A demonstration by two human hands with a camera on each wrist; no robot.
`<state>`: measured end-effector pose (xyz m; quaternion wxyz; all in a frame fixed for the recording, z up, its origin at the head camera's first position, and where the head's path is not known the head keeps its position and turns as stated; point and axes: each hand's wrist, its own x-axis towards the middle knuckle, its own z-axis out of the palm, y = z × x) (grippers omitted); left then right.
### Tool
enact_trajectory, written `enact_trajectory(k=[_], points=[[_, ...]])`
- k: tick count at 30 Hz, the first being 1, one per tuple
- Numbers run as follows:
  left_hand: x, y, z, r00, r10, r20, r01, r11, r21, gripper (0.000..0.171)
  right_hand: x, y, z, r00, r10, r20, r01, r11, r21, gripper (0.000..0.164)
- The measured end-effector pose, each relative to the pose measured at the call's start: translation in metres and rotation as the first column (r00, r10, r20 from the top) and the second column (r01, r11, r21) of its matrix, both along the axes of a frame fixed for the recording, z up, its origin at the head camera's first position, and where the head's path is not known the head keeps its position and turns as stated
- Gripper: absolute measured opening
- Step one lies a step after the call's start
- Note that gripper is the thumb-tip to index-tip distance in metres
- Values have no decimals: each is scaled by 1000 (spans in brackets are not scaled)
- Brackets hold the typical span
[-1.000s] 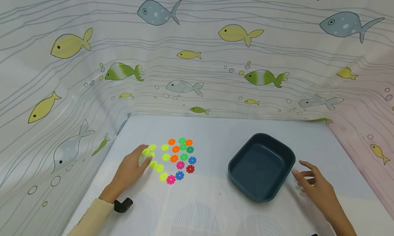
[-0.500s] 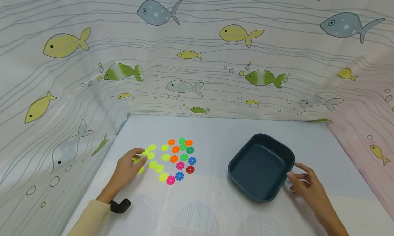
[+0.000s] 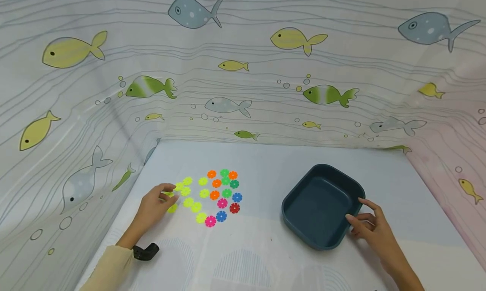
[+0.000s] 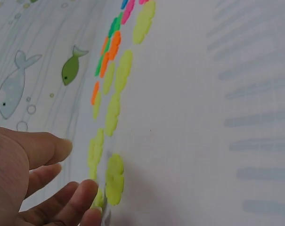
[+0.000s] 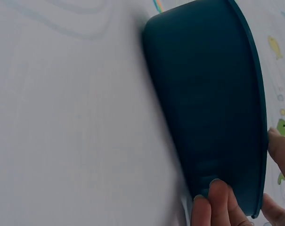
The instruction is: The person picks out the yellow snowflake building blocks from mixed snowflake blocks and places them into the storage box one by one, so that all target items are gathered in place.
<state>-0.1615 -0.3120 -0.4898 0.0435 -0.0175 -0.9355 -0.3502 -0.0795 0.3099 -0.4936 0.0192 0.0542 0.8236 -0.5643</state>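
Several flower-shaped plastic discs in yellow, orange, green, pink, red and blue lie flat on the left of the table. My left hand [image 3: 153, 206] hovers over the left end of the yellow discs [image 3: 188, 202], thumb and fingers apart with nothing between them. In the left wrist view its fingertips overlap a yellow disc [image 4: 115, 179] group. A dark blue rectangular tub [image 3: 320, 211] stands on the right. My right hand [image 3: 372, 230] grips its right rim, thumb at the rim and other fingers against the outer wall [image 5: 203, 108]. The inside of the tub holds nothing.
A white sheet with pale blue prints covers the table [image 3: 258, 249]. Fish-patterned curtain [image 3: 265, 88] encloses the back and both sides. A black strap piece [image 3: 146, 252] sits at my left wrist.
My right hand has moved left from beside the tub and taken hold of its rim. The left hand has drawn slightly left, uncovering yellow discs. The tub has stayed in place.
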Motion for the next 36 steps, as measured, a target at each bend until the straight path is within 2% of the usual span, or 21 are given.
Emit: enact_trajectory(k=[7,14,24,36], points=[[1,-5,-1,999,7,37,-9,999,35,41,-3,-2,-3,1000,7,25,-6,999,-46,74],[3,-11,-4,999,-1,46,-1,999,44,38,-4,-2,-6,997,29,71,-23,996,-85,77],[4,-17,-6,997,-36,70,34,999,38,33,-2,-3,-10,997,61,37,-56,990,-130,86],[7,-19,-5,993,-96,75,92,994,51,33,-1,-3,-12,997,66,34,-61,991,-116,88]])
